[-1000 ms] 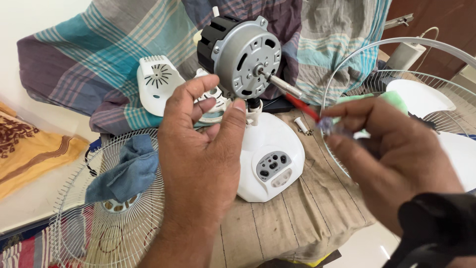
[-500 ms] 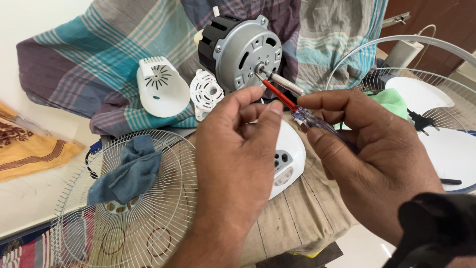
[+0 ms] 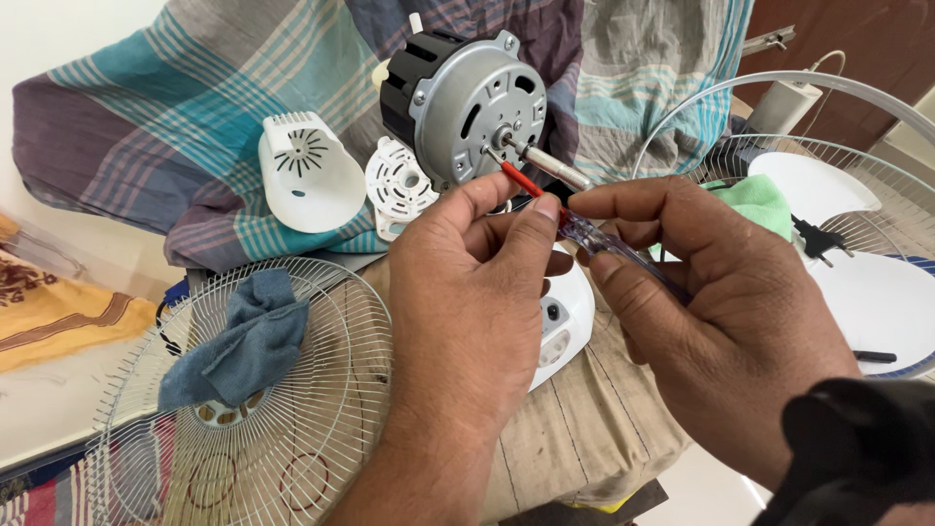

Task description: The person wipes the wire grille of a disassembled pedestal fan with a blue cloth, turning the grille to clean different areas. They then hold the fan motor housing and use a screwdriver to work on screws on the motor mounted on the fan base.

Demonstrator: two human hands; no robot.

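A grey fan motor (image 3: 469,105) with a black rear and a bare metal shaft stands tilted on a white fan base (image 3: 563,319). My right hand (image 3: 721,312) grips a screwdriver (image 3: 584,230) with a clear handle and a red shank, its tip against the motor's face beside the shaft. My left hand (image 3: 477,302) is in front of the motor, thumb and forefinger pinched on the shank near the handle.
A white motor cover (image 3: 305,172) and a round white plastic part (image 3: 400,185) lie on a checked cloth (image 3: 146,127). A wire fan guard (image 3: 263,429) holds a blue rag (image 3: 243,341). A second guard (image 3: 779,156), white blades (image 3: 867,292), a green cloth (image 3: 760,200) and a black plug (image 3: 813,239) are at right.
My left hand went from open, fingers spread, to pinching the screwdriver shank. The screwdriver tip has come up to the motor's face, and the view has shifted.
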